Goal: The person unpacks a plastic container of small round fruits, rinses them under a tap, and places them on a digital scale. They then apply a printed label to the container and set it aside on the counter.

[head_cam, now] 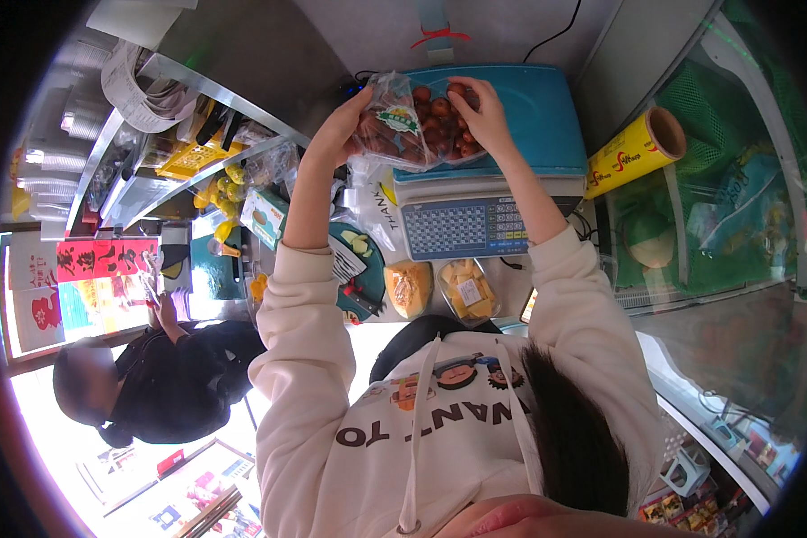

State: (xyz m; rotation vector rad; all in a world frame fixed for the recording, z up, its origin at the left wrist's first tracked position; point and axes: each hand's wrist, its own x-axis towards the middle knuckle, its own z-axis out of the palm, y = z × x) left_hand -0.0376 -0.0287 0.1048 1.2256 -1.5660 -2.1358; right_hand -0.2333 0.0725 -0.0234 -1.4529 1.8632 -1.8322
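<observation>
A clear plastic pack of small round reddish-brown fruit [437,128] rests on the blue tray [534,114] of a digital scale. It bears a green and white label. My left hand [343,131] grips the pack's left side, where the film is crumpled. On the far right part, my right hand [481,111] curls its fingers and thumb around a fruit at the pack's edge; whether it pinches fruit or plastic is unclear. The scale's keypad [457,225] faces me. Nearer to me lie a cut melon piece [409,289] and a clear box of melon cubes [467,292].
A green cutting board [376,269] carries a knife [362,299] and pale fruit pieces. Right of the scale leans a yellow cardboard-core roll [635,155]. Metal shelves [195,74] rise at left. A person in dark clothes [181,380] is at lower left.
</observation>
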